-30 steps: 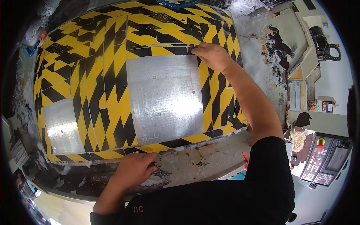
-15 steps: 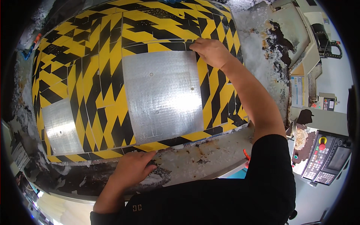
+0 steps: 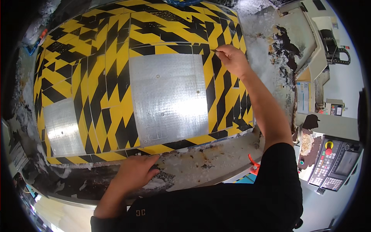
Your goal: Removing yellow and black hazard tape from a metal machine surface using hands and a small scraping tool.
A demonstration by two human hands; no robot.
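Note:
Yellow-and-black striped tape [image 3: 116,73] covers a broad flat surface in many overlapping strips. Past the upper right corner of a large bare metal plate [image 3: 168,89], the fingers of my right hand [image 3: 234,61] are pinched together over the tape. Something small and dark shows at the fingertips, too small to name. My left hand [image 3: 135,172] rests on the near ledge just below the tape's front edge, its index finger stretched out and thumb apart. It holds nothing that I can see.
A smaller bare metal plate [image 3: 64,129] lies at the left within the tape. White flaky residue [image 3: 264,58] lines the right side. At far right stands a control panel [image 3: 328,162] with a red stop button. An orange-red handled tool [image 3: 254,165] sits by the front edge.
My right hand has moved right, from the plate's upper right corner onto the striped tape beyond it, fingers still pinched. My left hand stays at the near ledge. The view has shifted slightly.

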